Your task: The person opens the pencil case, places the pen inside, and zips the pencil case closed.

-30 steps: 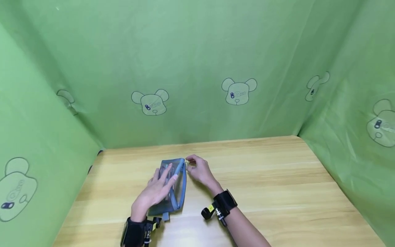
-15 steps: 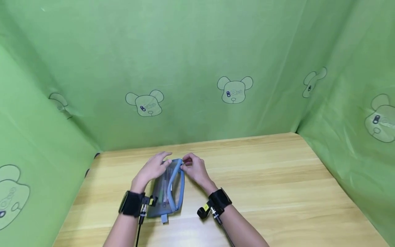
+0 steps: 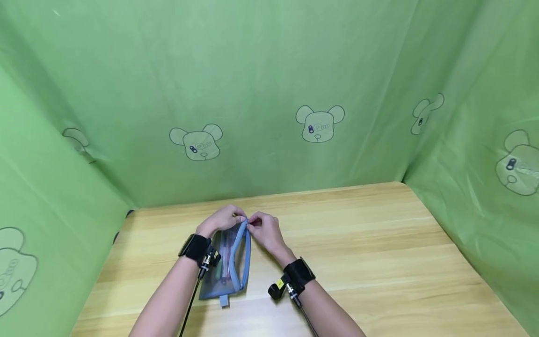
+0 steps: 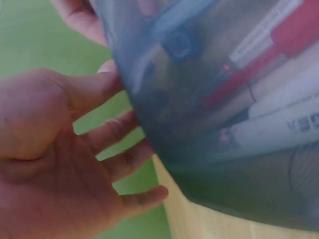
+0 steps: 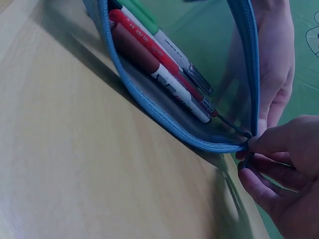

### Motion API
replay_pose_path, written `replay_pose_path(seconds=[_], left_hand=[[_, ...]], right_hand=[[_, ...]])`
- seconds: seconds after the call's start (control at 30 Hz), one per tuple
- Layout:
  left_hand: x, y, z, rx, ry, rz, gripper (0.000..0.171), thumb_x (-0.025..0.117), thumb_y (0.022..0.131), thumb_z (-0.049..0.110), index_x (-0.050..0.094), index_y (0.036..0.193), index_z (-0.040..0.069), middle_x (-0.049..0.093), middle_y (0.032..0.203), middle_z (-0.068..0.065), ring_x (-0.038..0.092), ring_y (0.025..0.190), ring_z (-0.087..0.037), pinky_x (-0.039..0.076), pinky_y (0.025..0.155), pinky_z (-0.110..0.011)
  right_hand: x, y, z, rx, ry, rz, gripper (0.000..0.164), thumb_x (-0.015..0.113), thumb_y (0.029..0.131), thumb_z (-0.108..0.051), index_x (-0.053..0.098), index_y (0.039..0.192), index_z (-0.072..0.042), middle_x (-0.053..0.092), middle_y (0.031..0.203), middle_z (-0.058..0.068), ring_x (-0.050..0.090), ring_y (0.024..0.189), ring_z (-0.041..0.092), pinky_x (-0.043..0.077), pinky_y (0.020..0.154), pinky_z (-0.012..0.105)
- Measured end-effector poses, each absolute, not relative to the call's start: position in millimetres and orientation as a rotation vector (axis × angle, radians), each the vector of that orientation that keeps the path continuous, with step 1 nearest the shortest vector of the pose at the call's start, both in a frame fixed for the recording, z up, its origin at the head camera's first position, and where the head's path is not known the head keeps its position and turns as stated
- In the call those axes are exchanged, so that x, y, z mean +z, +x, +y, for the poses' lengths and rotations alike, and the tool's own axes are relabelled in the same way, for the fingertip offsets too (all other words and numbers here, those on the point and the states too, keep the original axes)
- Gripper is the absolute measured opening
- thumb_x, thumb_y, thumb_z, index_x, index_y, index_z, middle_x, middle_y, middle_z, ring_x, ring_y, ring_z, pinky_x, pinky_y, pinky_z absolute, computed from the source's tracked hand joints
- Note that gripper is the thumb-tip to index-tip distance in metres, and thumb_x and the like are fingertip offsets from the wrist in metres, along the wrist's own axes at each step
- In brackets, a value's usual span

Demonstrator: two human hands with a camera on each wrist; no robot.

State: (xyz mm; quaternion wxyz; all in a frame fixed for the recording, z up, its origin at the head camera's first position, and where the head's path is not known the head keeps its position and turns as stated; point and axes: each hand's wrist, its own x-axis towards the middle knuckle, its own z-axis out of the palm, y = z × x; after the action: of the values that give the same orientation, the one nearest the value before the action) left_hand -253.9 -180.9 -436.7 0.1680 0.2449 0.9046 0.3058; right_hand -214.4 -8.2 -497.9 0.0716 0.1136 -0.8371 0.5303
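Note:
A translucent blue mesh pencil pouch (image 3: 215,281) lies on the table with its zipper edge (image 5: 164,124) gaping. Inside show a red pen (image 5: 144,40), a white marker with a dark red cap (image 5: 175,90) and a green-ended pen (image 5: 141,16). My left hand (image 3: 223,219) pinches the pouch's far end between thumb and fingers, the other fingers behind the mesh (image 4: 164,119). At the far end of the zipper, my right hand (image 3: 266,232) pinches the small zipper pull (image 5: 247,158) between thumb and forefinger. Part of the pouch is hidden under my left wrist.
The wooden table (image 3: 358,243) stretches out to the right of the pouch. Green cloth walls (image 3: 261,173) printed with bear heads stand behind and at both sides. A short fabric tab (image 3: 224,300) sticks out from the pouch's near end.
My left hand has left its flat rest on the pouch and gone to the far end, where it now pinches the edge. My right hand has closed in on the zipper end.

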Motion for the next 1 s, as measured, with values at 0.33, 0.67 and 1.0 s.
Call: replay_pose_path(seconds=[0.33,0.67,1.0], left_hand=[[-448,-259,-173,0.944,0.711,2.58,0.017,0.058,0.101,0.003,0.074,0.095,-0.003,0.072,0.092,-0.012,0.064,0.086,-0.023,0.054,0.085,-0.04],[-458,-263,-173,1.034,0.613,2.603,0.018,0.057,0.101,0.001,0.072,0.094,-0.004,0.068,0.089,-0.012,0.06,0.083,-0.022,0.052,0.079,-0.034],[-460,-263,-178,1.052,0.582,2.614,0.017,0.059,0.102,0.004,0.074,0.097,-0.002,0.067,0.089,-0.011,0.059,0.08,-0.021,0.052,0.075,-0.034]], right_hand=[[-497,-210,-1,1.53,0.362,-2.54,0.007,0.074,0.088,0.006,0.076,0.091,0.0,0.077,0.09,0.012,0.076,0.081,0.02,0.061,0.072,0.018],[-495,-195,0,1.439,0.514,-2.616,0.011,0.073,0.085,0.007,0.073,0.087,-0.003,0.075,0.085,0.008,0.072,0.076,0.015,0.058,0.068,0.015],[-484,-157,-4,1.503,0.73,-2.645,0.013,0.072,0.085,0.009,0.071,0.085,-0.004,0.073,0.083,0.004,0.066,0.071,0.004,0.057,0.065,0.013]])
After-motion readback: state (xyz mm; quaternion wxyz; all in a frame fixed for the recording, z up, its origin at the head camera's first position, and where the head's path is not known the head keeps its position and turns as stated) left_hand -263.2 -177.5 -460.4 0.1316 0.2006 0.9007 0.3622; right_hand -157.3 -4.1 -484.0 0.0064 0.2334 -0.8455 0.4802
